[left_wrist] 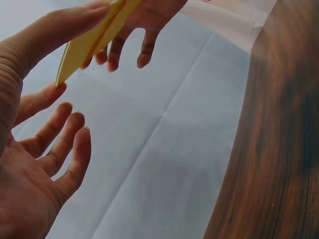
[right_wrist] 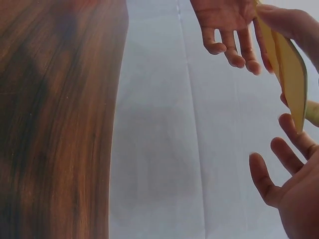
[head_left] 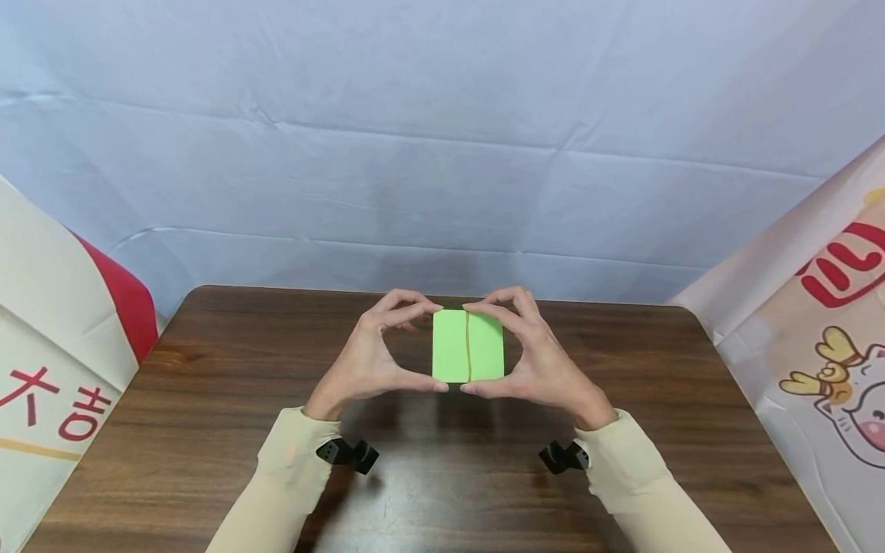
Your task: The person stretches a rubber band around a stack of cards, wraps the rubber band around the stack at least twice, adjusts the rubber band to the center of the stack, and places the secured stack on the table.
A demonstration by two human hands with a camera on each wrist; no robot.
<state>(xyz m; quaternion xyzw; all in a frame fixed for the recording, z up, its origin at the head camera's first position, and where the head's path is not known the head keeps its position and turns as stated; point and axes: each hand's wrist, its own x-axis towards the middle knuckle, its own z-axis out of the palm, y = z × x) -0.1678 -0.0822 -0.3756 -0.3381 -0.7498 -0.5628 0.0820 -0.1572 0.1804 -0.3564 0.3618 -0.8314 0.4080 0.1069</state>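
A thin, bright green square card (head_left: 450, 346) is held up over the table in the head view. A narrow tan band (head_left: 468, 346), looking like a rubber band, runs down its middle. My left hand (head_left: 366, 357) pinches the card's left part by its top and bottom edges, between thumb and fingers. On the other side my right hand (head_left: 542, 357) pinches the right part the same way. Both wrist views show the card nearly edge-on and yellowish, as a thin card (left_wrist: 84, 47) in the left and a thin card (right_wrist: 291, 69) in the right. Its contents, if any, are hidden.
Below the hands lies a dark brown wooden table (head_left: 442, 476). A pale blue-white cloth (head_left: 415, 153) hangs behind it. Printed cloths with red characters hang at the left (head_left: 62, 346) and right (head_left: 830, 330). Small black devices sit at both cuffs.
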